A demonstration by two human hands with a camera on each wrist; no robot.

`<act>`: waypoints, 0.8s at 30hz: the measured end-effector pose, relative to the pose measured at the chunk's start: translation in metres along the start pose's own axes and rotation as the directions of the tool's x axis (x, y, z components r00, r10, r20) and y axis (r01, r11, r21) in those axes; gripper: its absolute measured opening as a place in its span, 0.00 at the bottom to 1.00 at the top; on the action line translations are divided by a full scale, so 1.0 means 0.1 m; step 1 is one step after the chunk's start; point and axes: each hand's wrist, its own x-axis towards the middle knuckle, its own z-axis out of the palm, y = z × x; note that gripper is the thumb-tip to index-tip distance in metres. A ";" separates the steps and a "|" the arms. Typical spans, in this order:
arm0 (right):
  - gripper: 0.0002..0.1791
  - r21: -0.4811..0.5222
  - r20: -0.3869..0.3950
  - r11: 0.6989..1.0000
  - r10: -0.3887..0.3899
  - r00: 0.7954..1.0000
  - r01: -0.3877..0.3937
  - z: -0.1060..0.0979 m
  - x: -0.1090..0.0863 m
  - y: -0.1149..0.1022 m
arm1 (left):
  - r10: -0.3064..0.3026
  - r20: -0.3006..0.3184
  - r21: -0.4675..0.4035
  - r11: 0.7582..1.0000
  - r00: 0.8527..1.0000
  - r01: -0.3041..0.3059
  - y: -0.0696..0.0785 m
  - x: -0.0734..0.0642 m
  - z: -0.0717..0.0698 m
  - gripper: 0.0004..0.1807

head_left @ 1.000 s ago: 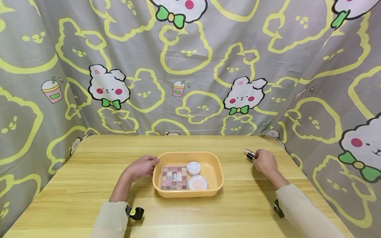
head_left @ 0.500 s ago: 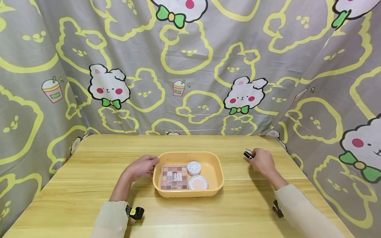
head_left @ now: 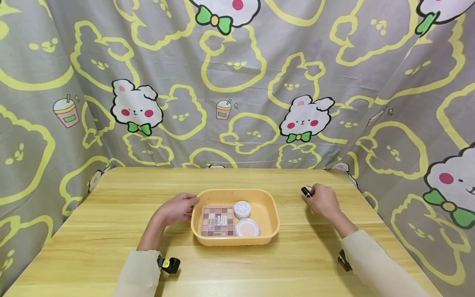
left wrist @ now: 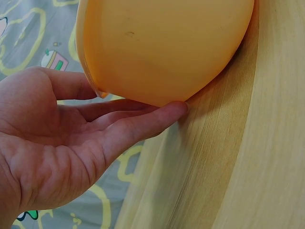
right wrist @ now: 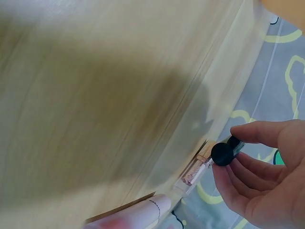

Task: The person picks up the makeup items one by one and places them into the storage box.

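Observation:
My left hand grips the left end of a yellow-orange plastic basket. In the left wrist view its fingers touch the underside of the basket's end wall. Inside the basket lie an eyeshadow palette, a small round white box with a star and a round compact. To the basket's right, my right hand pinches a black lipstick-like tube beside a silvery tube. In the right wrist view a round black end faces the camera.
Everything rests on a light wooden table, with a grey patterned curtain around it. In the right wrist view, a clear piece with pinkish contents and a pale pink rounded shape appear near the lower edge; what they are is unclear.
My right hand has moved slightly left and turned, so the silvery tube shows less beside the black one. The left hand and the basket stay in place.

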 end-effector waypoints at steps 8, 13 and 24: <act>0.16 -0.009 0.012 1.000 -0.027 1.000 0.027 0.01 0.02 -0.05 | -0.001 0.000 0.000 1.000 1.000 0.001 0.00 0.00 0.00 0.28; 0.16 -0.009 0.011 0.999 -0.034 0.999 0.034 0.02 0.03 -0.06 | -0.006 0.000 0.003 1.000 1.000 0.006 -0.01 0.00 0.00 0.28; 0.27 0.013 0.049 0.999 -0.051 0.997 0.050 0.02 0.02 -0.08 | 0.007 0.014 0.011 1.000 1.000 -0.007 0.01 -0.01 -0.01 0.28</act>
